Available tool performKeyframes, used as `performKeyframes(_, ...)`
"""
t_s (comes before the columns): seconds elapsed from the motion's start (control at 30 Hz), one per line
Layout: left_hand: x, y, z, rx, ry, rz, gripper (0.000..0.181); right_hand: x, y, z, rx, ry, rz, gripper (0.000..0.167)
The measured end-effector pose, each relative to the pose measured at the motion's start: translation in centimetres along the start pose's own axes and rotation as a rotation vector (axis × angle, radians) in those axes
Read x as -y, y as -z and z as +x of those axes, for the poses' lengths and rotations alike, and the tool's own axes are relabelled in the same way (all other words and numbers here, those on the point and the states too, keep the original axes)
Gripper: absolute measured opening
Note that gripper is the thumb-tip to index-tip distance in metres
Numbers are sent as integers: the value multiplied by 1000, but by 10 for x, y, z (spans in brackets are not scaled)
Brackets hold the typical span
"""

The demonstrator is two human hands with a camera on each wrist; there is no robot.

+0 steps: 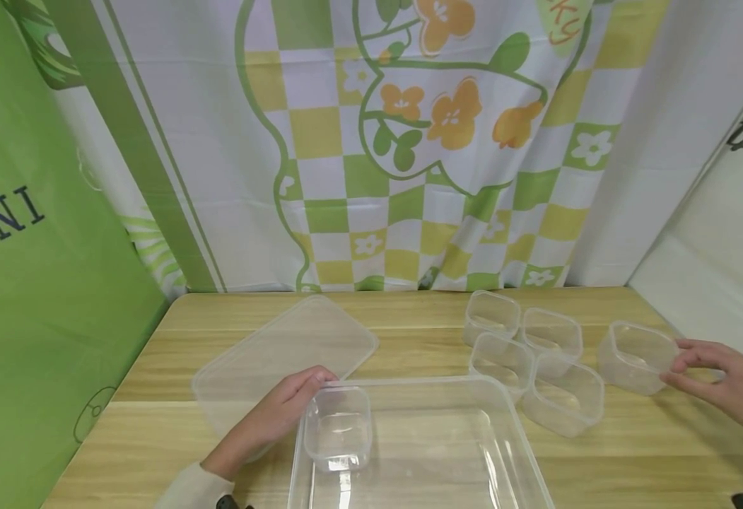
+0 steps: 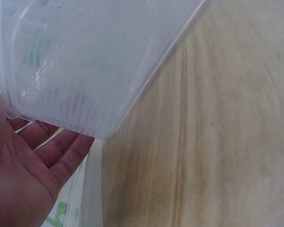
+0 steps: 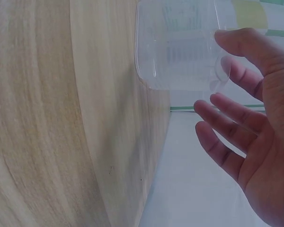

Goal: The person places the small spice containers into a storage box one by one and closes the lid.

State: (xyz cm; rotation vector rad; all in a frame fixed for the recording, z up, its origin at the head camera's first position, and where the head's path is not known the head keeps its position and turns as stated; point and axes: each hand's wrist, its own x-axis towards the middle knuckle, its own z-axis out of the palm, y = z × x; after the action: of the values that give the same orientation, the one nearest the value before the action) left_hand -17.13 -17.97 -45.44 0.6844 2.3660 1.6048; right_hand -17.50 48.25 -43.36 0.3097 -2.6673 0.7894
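A large clear plastic container [image 1: 435,382] stands at the front of the table. My left hand [image 1: 295,399] grips its rim at the far left corner; in the left wrist view the fingers of the left hand [image 2: 33,161] lie against its outer wall. One small clear box [image 1: 338,431] sits inside that corner. At the right, my right hand [image 1: 727,378] pinches the rim of another small clear box [image 1: 638,357] between thumb and forefinger. In the right wrist view, the other fingers of the right hand [image 3: 246,113] hang free below that box [image 3: 180,52].
Several small clear boxes [image 1: 565,396] stand grouped beside the large container's right far corner. A flat translucent lid [image 1: 288,339] lies on the wooden table [image 1: 416,332] at the left, partly behind my left arm. Patterned curtain [image 1: 320,177] hangs along the far edge.
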Motion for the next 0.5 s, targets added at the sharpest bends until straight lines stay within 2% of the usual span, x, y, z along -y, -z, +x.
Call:
performKeyframes(0.23,0,0,0,-11,16,5,43,3,0,0,-8,17,11,29)
performKeyframes(0.4,0,0,0,-15,33,2,43,4,-3,0,-9,35,176,32)
performKeyframes(0.5,0,0,0,-8,17,11,42,4,-3,0,-4,51,241,32)
